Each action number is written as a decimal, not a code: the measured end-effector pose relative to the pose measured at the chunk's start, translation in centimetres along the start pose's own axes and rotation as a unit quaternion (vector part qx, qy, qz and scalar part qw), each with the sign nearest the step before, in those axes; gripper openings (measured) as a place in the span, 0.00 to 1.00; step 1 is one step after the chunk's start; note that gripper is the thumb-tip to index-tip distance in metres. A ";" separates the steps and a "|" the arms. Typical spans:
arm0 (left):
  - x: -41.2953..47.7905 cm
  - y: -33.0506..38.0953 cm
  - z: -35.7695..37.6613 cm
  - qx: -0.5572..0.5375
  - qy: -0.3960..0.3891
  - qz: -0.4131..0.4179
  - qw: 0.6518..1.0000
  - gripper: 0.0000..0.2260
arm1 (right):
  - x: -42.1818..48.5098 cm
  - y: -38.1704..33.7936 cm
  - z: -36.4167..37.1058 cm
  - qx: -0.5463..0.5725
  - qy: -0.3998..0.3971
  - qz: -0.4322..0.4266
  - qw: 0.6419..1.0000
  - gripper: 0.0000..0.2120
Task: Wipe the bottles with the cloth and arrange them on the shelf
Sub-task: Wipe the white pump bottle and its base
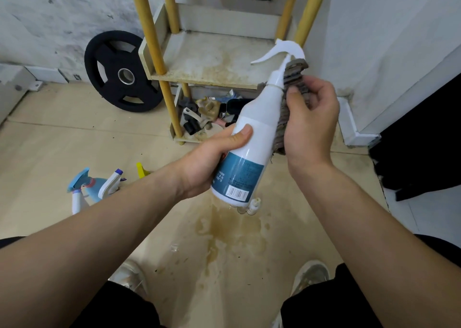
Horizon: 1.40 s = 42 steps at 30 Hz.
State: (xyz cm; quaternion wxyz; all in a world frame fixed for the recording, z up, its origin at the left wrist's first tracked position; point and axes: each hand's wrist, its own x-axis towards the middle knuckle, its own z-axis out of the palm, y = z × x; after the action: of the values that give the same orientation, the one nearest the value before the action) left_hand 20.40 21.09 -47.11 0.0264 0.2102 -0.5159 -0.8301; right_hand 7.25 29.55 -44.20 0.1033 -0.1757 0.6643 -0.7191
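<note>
Your shelf (pixel 214 60) shows a bare, stained middle board, so nothing is arranged on it yet. You hold the white spray bottle (pixel 252 138) tilted in front of it, mid-wipe by the look of it: left hand (pixel 204 163) fingers wrapped round its body, right hand (pixel 311 120) fingers clutching the grey cloth (pixel 295 78) against its shoulder. Smaller spray bottles (pixel 97 188) on the floor at your left probably remain to be wiped

walls (pixel 50 15) white, scuffed; floor (pixel 74 133) beige tile — stained; weight plate (pixel 113 78) leaning
</note>
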 end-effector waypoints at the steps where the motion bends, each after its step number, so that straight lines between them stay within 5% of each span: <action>1: 0.1 -0.1 0.0 0.002 0.000 -0.003 1.000 0.21 | -0.1 -0.1 0.0 -0.007 0.002 -0.017 1.000 0.07; 9: 0.2 0.6 -0.9 0.007 0.021 0.010 1.000 0.22 | -2.0 0.4 -0.3 -0.051 -0.062 -0.082 0.993 0.07; 16: -0.4 1.6 -2.1 -0.027 0.068 0.003 0.997 0.23 | -2.6 1.7 -0.8 -0.172 -0.120 -0.035 0.977 0.11; 21: -0.1 1.0 -1.3 0.022 0.046 0.000 0.999 0.24 | -0.4 0.4 -0.6 -0.061 -0.013 -0.026 0.998 0.05; 32: 0.1 0.2 -0.4 0.113 0.193 0.102 0.969 0.18 | -4.7 3.4 0.5 -0.031 -0.140 0.068 0.987 0.10; 35: 0.1 0.7 0.2 0.123 0.199 0.103 0.967 0.12 | -4.2 3.5 0.6 0.003 -0.109 0.113 0.988 0.09; 42: -0.5 0.4 -0.3 0.028 0.157 0.056 0.986 0.16 | -2.6 2.7 0.8 0.148 -0.075 0.229 0.959 0.10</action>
State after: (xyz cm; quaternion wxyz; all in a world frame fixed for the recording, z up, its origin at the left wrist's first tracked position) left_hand 20.88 20.79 -46.73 0.1477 0.3097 -0.5394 -0.7690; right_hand 9.66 29.54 -47.18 0.3398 -0.0548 0.5636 -0.7509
